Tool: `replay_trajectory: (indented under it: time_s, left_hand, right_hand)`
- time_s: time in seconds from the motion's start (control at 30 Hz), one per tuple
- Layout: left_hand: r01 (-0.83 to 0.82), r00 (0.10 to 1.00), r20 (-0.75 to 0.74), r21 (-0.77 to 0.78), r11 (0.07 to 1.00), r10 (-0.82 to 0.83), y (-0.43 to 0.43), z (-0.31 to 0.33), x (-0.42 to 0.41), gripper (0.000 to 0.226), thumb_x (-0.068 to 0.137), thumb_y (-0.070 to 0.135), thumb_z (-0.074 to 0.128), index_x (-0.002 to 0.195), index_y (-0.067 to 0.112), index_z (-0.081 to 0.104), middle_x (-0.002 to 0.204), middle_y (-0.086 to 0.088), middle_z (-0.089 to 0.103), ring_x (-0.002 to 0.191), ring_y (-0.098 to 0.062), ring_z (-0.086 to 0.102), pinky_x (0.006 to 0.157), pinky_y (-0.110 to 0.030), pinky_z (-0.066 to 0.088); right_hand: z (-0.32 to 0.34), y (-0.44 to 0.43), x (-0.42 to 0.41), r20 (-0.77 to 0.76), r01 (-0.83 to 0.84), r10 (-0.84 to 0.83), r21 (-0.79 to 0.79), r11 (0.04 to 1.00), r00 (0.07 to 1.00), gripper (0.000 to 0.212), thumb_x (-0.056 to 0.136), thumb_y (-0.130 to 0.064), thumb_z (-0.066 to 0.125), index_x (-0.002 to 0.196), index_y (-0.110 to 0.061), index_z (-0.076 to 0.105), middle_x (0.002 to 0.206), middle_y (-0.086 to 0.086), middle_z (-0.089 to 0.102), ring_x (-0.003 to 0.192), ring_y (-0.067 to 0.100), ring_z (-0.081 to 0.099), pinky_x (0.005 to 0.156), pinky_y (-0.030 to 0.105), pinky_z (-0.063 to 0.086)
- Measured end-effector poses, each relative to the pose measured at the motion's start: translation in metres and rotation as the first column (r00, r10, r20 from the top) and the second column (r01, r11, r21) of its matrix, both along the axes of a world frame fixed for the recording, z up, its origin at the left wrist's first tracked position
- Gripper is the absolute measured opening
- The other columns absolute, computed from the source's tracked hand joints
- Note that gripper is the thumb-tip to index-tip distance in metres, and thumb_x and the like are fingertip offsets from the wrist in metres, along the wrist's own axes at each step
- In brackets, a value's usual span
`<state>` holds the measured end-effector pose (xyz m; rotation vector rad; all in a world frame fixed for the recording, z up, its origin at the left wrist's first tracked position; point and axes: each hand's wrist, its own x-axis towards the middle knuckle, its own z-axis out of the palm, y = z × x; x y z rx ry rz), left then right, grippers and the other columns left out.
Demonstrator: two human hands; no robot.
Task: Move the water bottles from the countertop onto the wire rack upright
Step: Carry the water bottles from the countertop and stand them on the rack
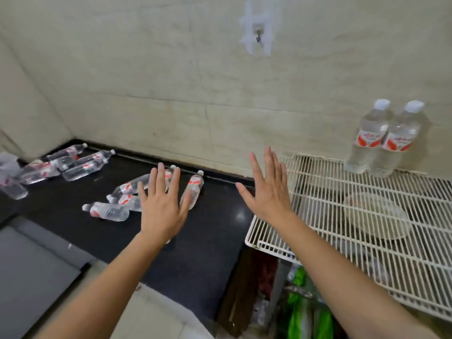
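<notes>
Here clear red-labelled water bottles (108, 212) lie scattered on the countertop (215, 231), both hands' fingers (161, 174) splayed empty.

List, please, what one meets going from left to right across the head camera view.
Far bottle cluster → near bottle cluster → left hand → right hand → wire rack → two upright bottles.
</notes>
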<state>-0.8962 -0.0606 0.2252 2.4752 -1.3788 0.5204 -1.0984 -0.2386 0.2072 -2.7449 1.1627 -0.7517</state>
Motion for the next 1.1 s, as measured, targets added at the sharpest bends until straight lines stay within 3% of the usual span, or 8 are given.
replay_trajectory:
  time_s: [0.27,0.47,0.63,0.87,0.97,1.1]
  left_hand:
    - [-0.054,0.984,-0.169,0.041,0.998,0.06,0.098,-0.035,0.117,0.072,0.093,0.058,0.029,0.15,0.015,0.04,0.16,-0.024,0.027,0.148,-0.041,0.023,0.112,-0.067,0.023]
    - [0.0,0.971,-0.236,0.142,0.99,0.034,0.122,-0.073,0.182,0.072,0.093,0.056,0.029,0.149,0.012,0.042,0.158,-0.023,0.032,0.146,-0.04,0.03,0.109,-0.064,0.031]
    - [0.041,0.921,-0.389,0.183,0.982,0.034,0.09,-0.104,0.205,0.066,0.1,0.05,0.04,0.155,0.015,0.03,0.165,-0.017,0.013,0.152,-0.033,0.013,0.119,-0.054,0.019]
    - [-0.011,0.786,-0.592,0.272,0.962,0.177,0.016,-0.152,0.212,0.073,0.099,0.051,0.046,0.156,0.013,0.021,0.164,-0.015,0.016,0.152,-0.031,0.012,0.118,-0.054,0.024]
    - [-0.064,0.717,-0.646,0.314,0.947,0.262,-0.025,-0.177,0.215,0.083,0.095,0.055,0.051,0.157,0.011,0.018,0.164,-0.014,0.019,0.151,-0.03,0.015,0.116,-0.052,0.026]
    - [-0.125,0.629,-0.66,0.435,0.892,0.41,-0.071,-0.218,0.209,0.107,0.088,0.063,0.057,0.158,0.013,-0.007,0.165,-0.017,0.006,0.152,-0.033,0.011,0.117,-0.054,0.022]
  right_hand:
    - [-0.016,0.076,0.132,-0.082,-0.012,0.018,0.064,0.998,0.996,0.08,0.101,-0.063,0.034,0.163,-0.025,0.001,0.17,0.017,-0.011,0.157,0.033,-0.005,0.127,0.05,0.003]
    - [-0.058,0.117,0.187,-0.293,0.02,0.056,0.251,0.968,0.954,0.074,0.103,-0.056,0.036,0.164,-0.027,0.006,0.17,0.015,-0.01,0.158,0.033,-0.003,0.128,0.048,0.005]
    - [-0.076,0.102,0.203,-0.346,0.103,0.019,0.332,0.938,0.938,0.072,0.104,-0.054,0.039,0.164,-0.025,0.01,0.17,0.015,-0.006,0.157,0.034,0.003,0.127,0.048,0.012]
    - [-0.113,0.02,0.241,-0.292,0.186,-0.027,0.533,0.826,0.956,0.073,0.103,-0.051,0.046,0.163,-0.026,0.013,0.171,0.014,-0.002,0.157,0.035,0.006,0.124,0.051,0.022]
    - [-0.131,-0.023,0.271,-0.257,0.202,-0.041,0.64,0.742,0.966,0.075,0.102,-0.051,0.049,0.163,-0.027,0.011,0.17,0.014,-0.002,0.156,0.037,0.009,0.122,0.053,0.025]
    - [-0.163,-0.064,0.315,-0.201,0.148,0.003,0.731,0.666,0.98,0.078,0.101,-0.053,0.049,0.163,-0.034,0.004,0.17,0.015,-0.003,0.154,0.04,0.014,0.119,0.053,0.029]
